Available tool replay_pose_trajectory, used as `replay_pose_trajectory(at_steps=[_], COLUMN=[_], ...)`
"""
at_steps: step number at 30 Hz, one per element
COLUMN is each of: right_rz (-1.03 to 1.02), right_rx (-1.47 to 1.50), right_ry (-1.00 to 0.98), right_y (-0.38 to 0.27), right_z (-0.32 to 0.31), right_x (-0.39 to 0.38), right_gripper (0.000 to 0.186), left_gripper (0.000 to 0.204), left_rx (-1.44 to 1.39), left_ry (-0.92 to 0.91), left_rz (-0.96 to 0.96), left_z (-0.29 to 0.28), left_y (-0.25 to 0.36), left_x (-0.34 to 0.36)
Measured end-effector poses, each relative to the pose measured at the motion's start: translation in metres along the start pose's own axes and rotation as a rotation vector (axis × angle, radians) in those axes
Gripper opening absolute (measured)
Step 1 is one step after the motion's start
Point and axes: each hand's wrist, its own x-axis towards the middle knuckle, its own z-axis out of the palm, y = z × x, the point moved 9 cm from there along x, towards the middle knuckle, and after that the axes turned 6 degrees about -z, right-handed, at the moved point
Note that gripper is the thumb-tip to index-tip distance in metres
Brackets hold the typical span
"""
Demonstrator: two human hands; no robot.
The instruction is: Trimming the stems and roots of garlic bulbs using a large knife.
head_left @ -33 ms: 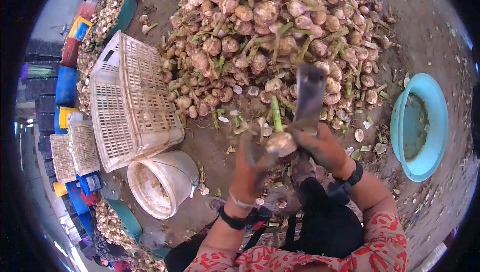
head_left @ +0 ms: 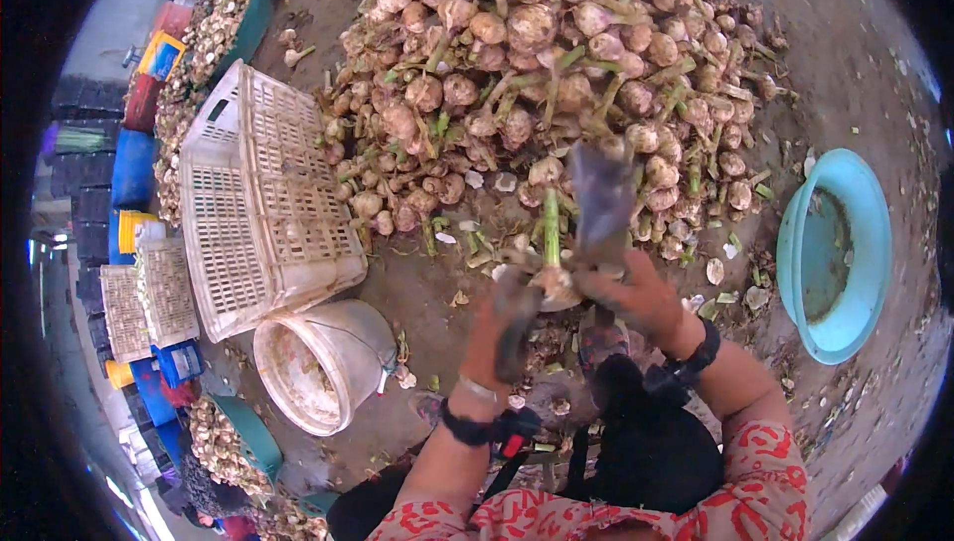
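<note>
A garlic bulb (head_left: 558,288) with its cut green stem pointing away from me sits between my two hands. My left hand (head_left: 505,317) closes on the bulb's left side; its fingers are a little blurred. My right hand (head_left: 636,298) grips a knife (head_left: 602,198) with a broad, dark blade pointing away, while its fingertips are at the bulb's right side. The handle is hidden in the hand. Just beyond, a large heap of garlic bulbs (head_left: 532,27) with stems covers the ground.
At left a white slatted plastic crate (head_left: 283,203) lies tipped, with a white bucket (head_left: 328,362) below it. A light blue basin (head_left: 865,263) stands at right. Stem bits and skins litter the floor. More garlic, crates and coloured tubs line the far left.
The knife blade has shifted slightly left and toward me. The bulb has turned so its stem points more straight away, and my left fingers have drawn closer together around it.
</note>
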Motion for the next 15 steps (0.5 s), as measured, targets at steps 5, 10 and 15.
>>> replay_pose_trajectory(at_steps=[5,10,15], right_rz=[-0.353,-0.152,-0.184], right_rx=[-0.759,-0.827,-0.711], right_ry=[-0.048,0.208,0.222], right_y=[-0.019,0.027,0.032], right_z=[0.003,-0.057,-0.061], right_x=[0.005,-0.005,0.006], right_gripper=[0.034,0.035,0.036], left_gripper=[0.038,0.047,0.047], left_rx=[-0.442,-1.571,-0.557], left_ry=[-0.325,-0.202,-0.070], left_rz=[-0.186,0.144,0.274], left_z=[0.013,-0.102,-0.087], left_y=[-0.036,0.044,0.017], left_x=[0.008,0.000,0.048])
